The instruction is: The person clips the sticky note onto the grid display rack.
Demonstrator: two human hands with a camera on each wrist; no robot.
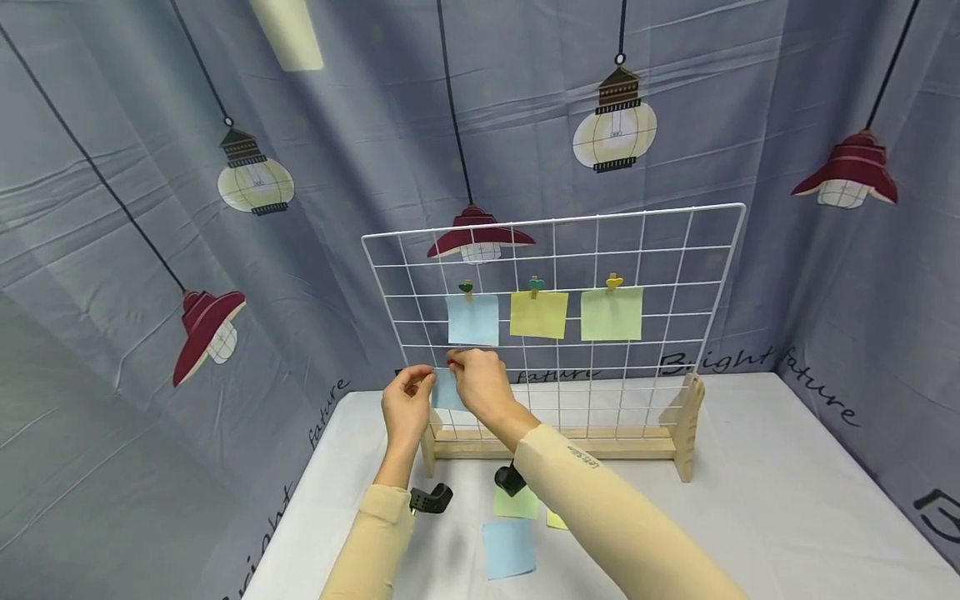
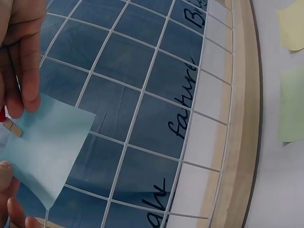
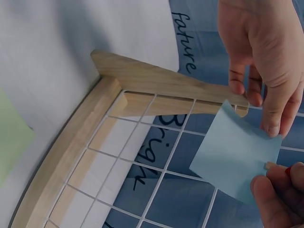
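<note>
Two pinching hands (image 1: 406, 410) (image 1: 484, 385): blue note (image 3: 235, 154), clip (image 2: 14, 129)

A blue-grey curtain (image 1: 720, 108) hangs behind and beside a white table (image 1: 750, 508). Red lamps (image 1: 851, 162) and pale, round lanterns (image 1: 615, 137) are printed across it, and black lettering (image 1: 716, 362) runs low along it, near the table's edges.

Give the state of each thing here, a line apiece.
Held note: blue, slightly curved.
Red clip: at the held note's edge.
Left hand: pinching the held note.
Right hand: holding the red clip.
Grid rack: upright.
Upper blue note: clipped.
Upper yellow note: clipped.
Upper green note: clipped.
Loose blue note: on table.
Loose green note: on table.
Loose yellow note: partly hidden.
</note>
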